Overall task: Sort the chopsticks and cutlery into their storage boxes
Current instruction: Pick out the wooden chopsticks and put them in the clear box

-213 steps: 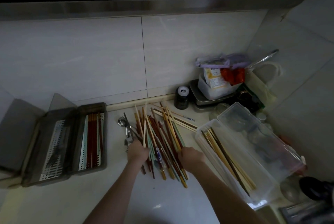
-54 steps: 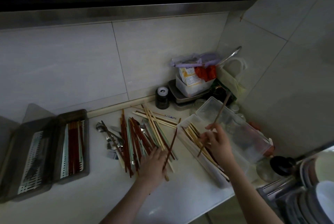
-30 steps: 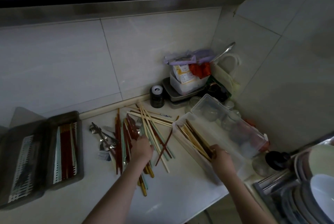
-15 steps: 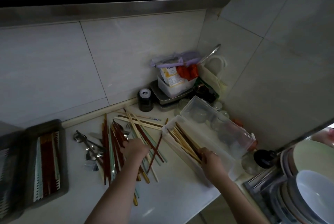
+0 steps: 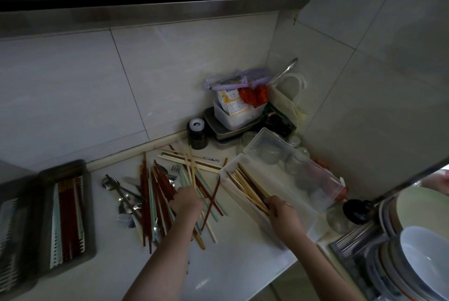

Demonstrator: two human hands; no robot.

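Observation:
A loose pile of mixed chopsticks point(image 5: 160, 193) in red, green and pale wood lies on the white counter, with spoons and forks point(image 5: 122, 197) at its left. My left hand point(image 5: 187, 202) grips a pale wooden chopstick point(image 5: 192, 167) that points up and away from the pile. My right hand point(image 5: 279, 207) rests in the clear storage box point(image 5: 298, 213), its fingers on the near ends of the wooden chopsticks point(image 5: 245, 185) lying inside. A dark storage box point(image 5: 70, 206) at the left holds red and pale chopsticks.
A black jar point(image 5: 197, 134), a scale with a food tub point(image 5: 233, 116) and a bag fill the back corner. Glass jars point(image 5: 296, 162) stand behind the clear box's open lid. A dish rack with bowls point(image 5: 418, 252) is at the right, past the counter edge.
My right hand has laid its chopstick in the clear box and stays at the chopstick ends. My left hand has lifted a pale chopstick from the pile. The view has swung right.

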